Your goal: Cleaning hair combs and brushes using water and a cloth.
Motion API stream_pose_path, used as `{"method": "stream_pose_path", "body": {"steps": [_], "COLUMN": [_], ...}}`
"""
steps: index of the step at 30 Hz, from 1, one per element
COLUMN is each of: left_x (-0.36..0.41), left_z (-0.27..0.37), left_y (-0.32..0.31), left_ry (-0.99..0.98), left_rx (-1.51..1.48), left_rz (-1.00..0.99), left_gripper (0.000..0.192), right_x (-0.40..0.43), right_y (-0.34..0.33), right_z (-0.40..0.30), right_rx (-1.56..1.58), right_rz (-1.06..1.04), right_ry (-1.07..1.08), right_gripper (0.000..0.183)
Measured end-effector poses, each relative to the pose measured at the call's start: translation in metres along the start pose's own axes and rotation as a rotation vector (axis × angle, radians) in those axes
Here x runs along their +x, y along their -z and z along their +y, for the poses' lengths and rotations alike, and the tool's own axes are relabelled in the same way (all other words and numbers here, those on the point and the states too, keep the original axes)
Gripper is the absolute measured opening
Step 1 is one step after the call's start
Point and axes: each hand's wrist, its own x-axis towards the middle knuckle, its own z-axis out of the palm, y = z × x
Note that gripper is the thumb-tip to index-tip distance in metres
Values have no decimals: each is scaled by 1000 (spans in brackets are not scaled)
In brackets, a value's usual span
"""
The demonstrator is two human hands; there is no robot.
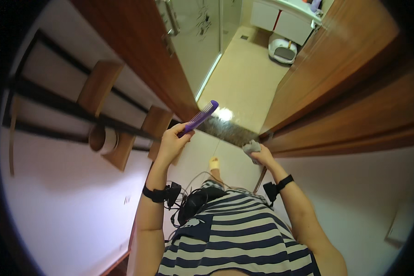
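My left hand (174, 139) grips the handle of a purple plastic comb (200, 117), whose toothed end points up and to the right. A crumpled grey cloth (251, 148) is held in my right hand (263, 156), near the foot of the wooden door frame. Both hands are apart, out in front of my striped clothing, and a foot in a yellow slipper (214, 163) shows on the floor between them. Black straps with small devices sit on both forearms.
A dark stone threshold (227, 132) crosses the doorway into a bathroom. Wooden door (334, 79) on the right, wooden frame (148, 48) on the left. Beyond are a glass shower screen (200, 45), a white cabinet (283, 20) and a grey-white bin-like container (283, 51). Wooden shelves (101, 82) line the left wall.
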Motion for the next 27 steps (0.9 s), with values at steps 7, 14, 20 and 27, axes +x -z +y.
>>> {"method": "stream_pose_path", "body": {"steps": [7, 14, 20, 27], "left_x": [199, 373, 496, 644], "left_z": [43, 78, 116, 140], "left_y": [-37, -101, -120, -120], "left_ry": [131, 31, 27, 29], "left_rx": [-167, -108, -137, -74], "left_rz": [-213, -328, -330, -298], "left_gripper": [21, 17, 18, 17], "right_x": [61, 184, 322, 472], "right_y": [68, 123, 180, 257], "right_z": [-33, -76, -158, -265], "right_rx": [35, 237, 178, 211], "right_rz": [229, 270, 304, 241], "right_ry": [-159, -181, -148, 89], "right_gripper": [45, 47, 50, 53]}}
